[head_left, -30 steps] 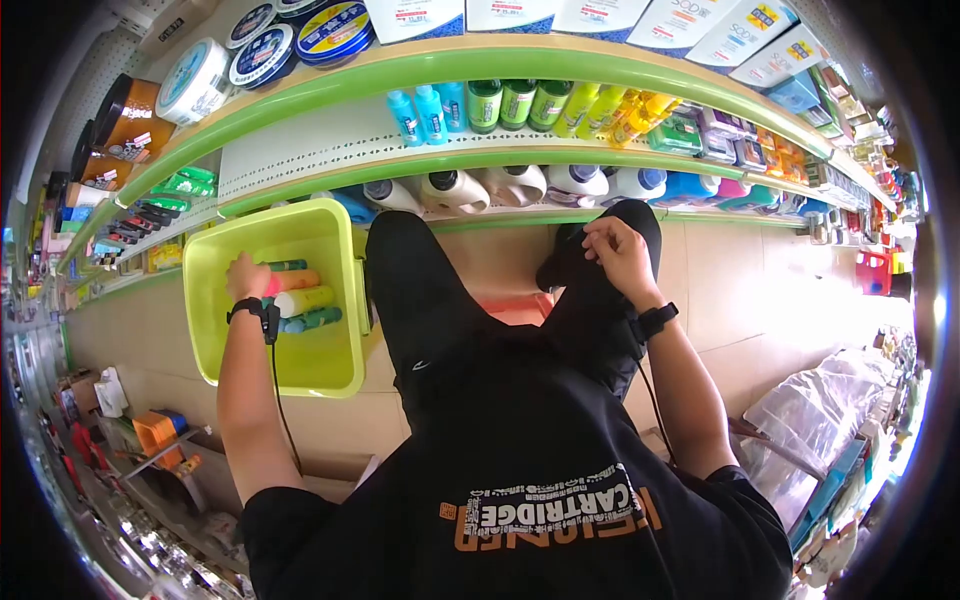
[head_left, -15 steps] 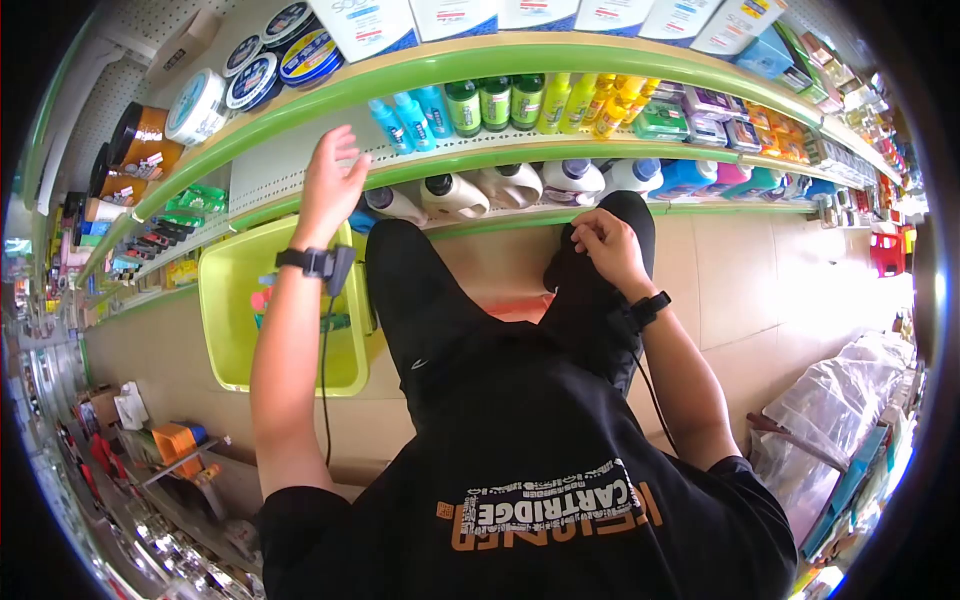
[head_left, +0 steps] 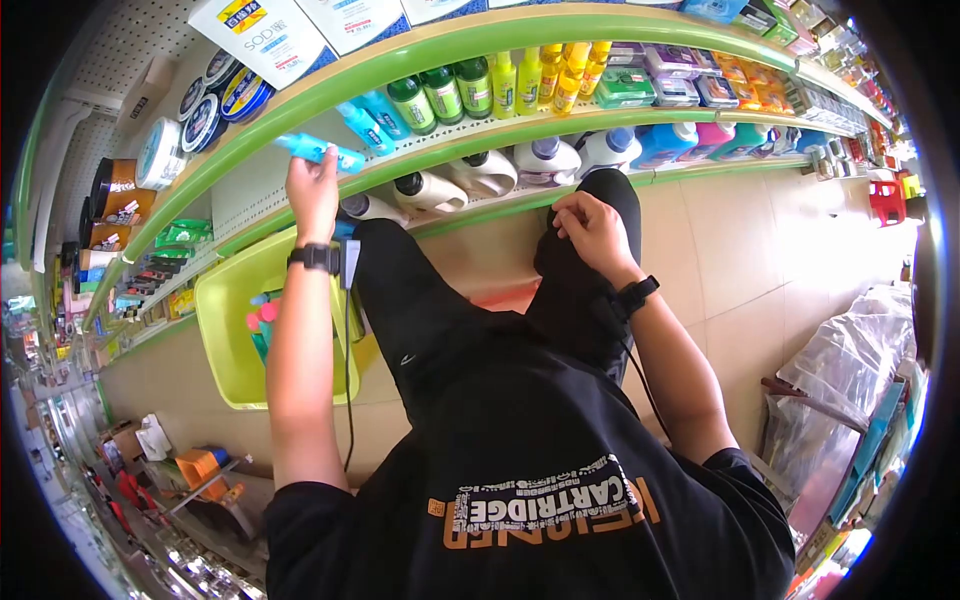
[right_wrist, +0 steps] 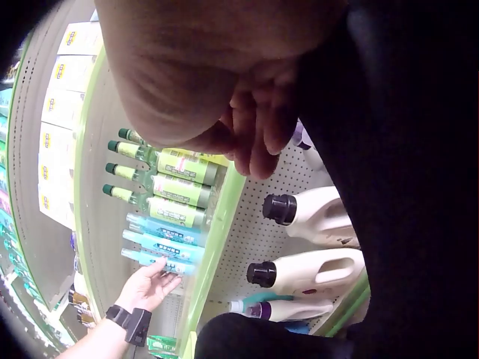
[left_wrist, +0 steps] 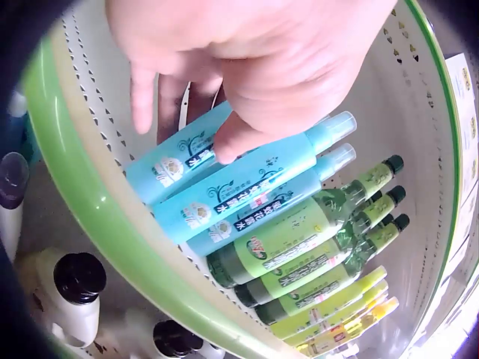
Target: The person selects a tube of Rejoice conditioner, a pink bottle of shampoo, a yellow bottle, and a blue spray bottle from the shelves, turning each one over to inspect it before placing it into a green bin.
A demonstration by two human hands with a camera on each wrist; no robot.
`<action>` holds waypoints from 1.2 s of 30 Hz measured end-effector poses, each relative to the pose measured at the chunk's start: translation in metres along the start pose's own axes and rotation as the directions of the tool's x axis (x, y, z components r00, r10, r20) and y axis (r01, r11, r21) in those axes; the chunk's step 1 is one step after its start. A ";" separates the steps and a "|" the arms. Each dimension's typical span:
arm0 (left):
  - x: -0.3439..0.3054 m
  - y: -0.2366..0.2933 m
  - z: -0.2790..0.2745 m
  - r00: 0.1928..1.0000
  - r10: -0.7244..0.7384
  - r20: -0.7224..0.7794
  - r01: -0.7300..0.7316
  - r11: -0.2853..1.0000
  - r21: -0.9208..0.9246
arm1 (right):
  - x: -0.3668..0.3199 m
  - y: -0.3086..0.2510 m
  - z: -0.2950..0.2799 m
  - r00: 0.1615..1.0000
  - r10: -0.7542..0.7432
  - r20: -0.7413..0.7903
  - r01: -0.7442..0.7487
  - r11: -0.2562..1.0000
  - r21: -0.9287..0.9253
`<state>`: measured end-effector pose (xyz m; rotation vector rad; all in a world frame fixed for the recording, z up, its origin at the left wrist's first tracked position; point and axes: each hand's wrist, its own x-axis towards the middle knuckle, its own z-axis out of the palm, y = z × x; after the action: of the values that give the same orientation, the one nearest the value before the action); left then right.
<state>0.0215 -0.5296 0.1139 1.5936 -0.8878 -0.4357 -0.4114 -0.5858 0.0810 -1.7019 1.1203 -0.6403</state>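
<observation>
The left hand (head_left: 314,198), inside the green tub (head_left: 222,345) a second ago, is now at the shelf (head_left: 240,193), thumb and fingers pinching a light-blue bottle (head_left: 345,158) beside matching blue bottles (head_left: 368,130); whether its base touches the shelf I cannot tell. The right hand (head_left: 597,230) rests loosely curled on the knee (head_left: 614,190), apparently holding nothing. The bottle's label seems to include 花露水; white boxes (head_left: 272,50) above read "SOD", the black shirt (head_left: 540,400) "CARTRIDGE".

My black shirt (head_left: 500,410), toward six o'clock in the head view, reads CARTRIDGE in white; its orange lettering is unclear. At eleven, a white box (head_left: 265,45) says SOD. Central in my left wrist view, blue bottles (left_wrist: 232,193) carry 花露水.
</observation>
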 end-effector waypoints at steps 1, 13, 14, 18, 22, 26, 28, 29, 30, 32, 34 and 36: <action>-0.012 0.009 -0.006 0.999 -0.042 -0.002 0.041 0.997 -0.062 | 0.000 -0.001 0.001 1.000 -0.013 -0.003 0.013 1.000 0.010; -0.203 0.117 0.006 0.795 -0.281 0.538 0.467 0.849 -0.247 | -0.018 -0.085 0.046 0.838 -0.024 0.545 -0.203 0.913 0.353; -0.207 0.124 0.009 0.790 -0.270 0.550 0.457 0.858 -0.235 | -0.020 -0.101 0.049 0.814 -0.037 0.580 -0.250 0.878 0.408; -0.210 0.134 0.020 0.832 -0.207 0.515 0.363 0.905 -0.221 | -0.021 -0.137 0.051 0.754 -0.022 0.657 -0.359 0.823 0.440; -0.209 0.140 0.025 0.855 -0.153 0.496 0.327 0.901 -0.286 | -0.020 -0.147 0.040 0.761 -0.034 0.648 -0.368 0.800 0.474; -0.206 0.151 0.024 0.764 -0.157 0.626 0.391 0.884 -0.256 | -0.023 -0.144 0.032 0.863 -0.057 0.502 -0.322 0.703 0.633; -0.207 0.156 0.025 0.699 -0.213 0.682 0.495 0.833 -0.248 | -0.023 -0.147 0.025 0.898 -0.067 0.435 -0.270 0.696 0.666; -0.208 0.155 0.024 0.702 -0.196 0.685 0.480 0.840 -0.252 | -0.022 -0.144 0.024 0.888 -0.074 0.453 -0.284 0.686 0.670; -0.208 0.153 0.024 0.704 -0.179 0.687 0.465 0.848 -0.256 | -0.023 -0.144 0.023 0.889 -0.074 0.451 -0.284 0.684 0.671; -0.207 0.152 0.022 0.691 -0.168 0.703 0.503 0.810 -0.302 | -0.024 -0.146 0.021 0.866 -0.083 0.492 -0.351 0.602 0.718; -0.207 0.153 0.022 0.681 -0.157 0.716 0.540 0.767 -0.346 | -0.026 -0.154 0.023 0.863 -0.113 0.492 -0.334 0.603 0.725; -0.205 0.161 0.023 0.708 -0.141 0.692 0.536 0.745 -0.397 | -0.026 -0.157 0.022 0.859 -0.145 0.492 -0.318 0.603 0.732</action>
<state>-0.1745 -0.3933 0.2221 1.0219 -0.7998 -1.4574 -0.3436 -0.5354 0.2176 -0.9034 0.3921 -0.4664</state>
